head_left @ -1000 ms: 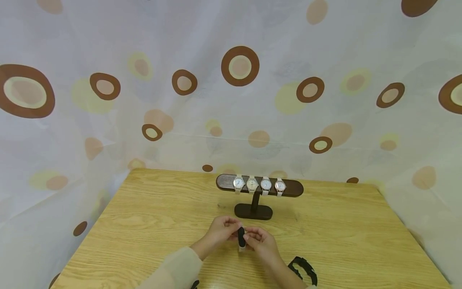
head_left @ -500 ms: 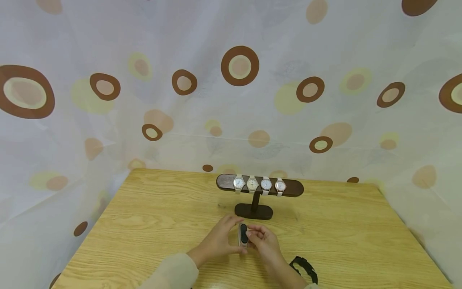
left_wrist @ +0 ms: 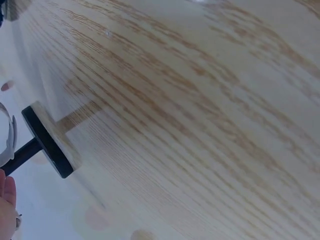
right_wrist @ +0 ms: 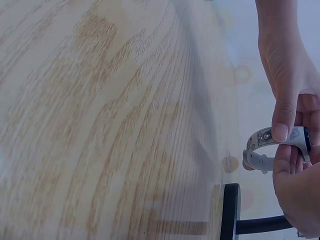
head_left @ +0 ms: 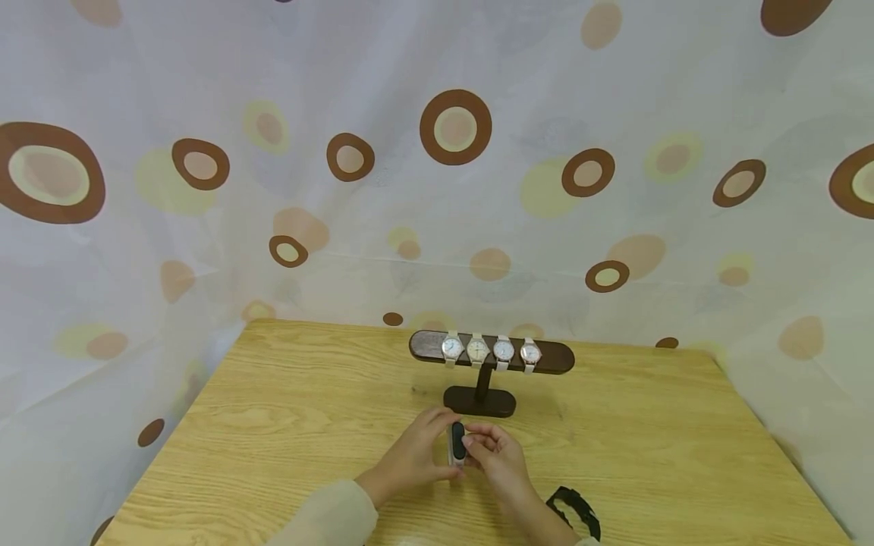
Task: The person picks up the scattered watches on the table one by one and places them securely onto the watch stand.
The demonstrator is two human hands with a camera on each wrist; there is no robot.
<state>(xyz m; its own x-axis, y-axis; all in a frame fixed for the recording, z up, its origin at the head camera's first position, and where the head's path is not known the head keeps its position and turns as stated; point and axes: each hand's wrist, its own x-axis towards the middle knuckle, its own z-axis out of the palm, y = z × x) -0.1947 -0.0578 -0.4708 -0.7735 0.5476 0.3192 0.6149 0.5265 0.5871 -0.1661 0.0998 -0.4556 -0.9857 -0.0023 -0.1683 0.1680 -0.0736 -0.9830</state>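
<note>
A fitness band (head_left: 458, 441) with a black screen and a pale strap is held between both hands, just in front of the watch stand. My left hand (head_left: 410, 453) grips it from the left, fingers at its far end and thumb at its near end. From the right, my right hand (head_left: 500, 461) pinches its side. In the right wrist view, the band's pale patterned strap (right_wrist: 259, 161) curves in a loop, with the left thumb (right_wrist: 281, 131) against it. Only part of the left hand (left_wrist: 7, 212) shows at the left wrist view's edge.
Behind the hands stands a dark T-shaped watch stand (head_left: 556, 356), with several pale-strapped watches (head_left: 477, 349) side by side on its bar. A black watch strap (head_left: 579, 509) lies beside the right forearm. The wooden table (head_left: 273, 409) ends at a patterned cloth (head_left: 382, 205).
My left thumb has moved from the band's far end down to its near end, so the hand now spans it. The screen has turned to show more of its face.
</note>
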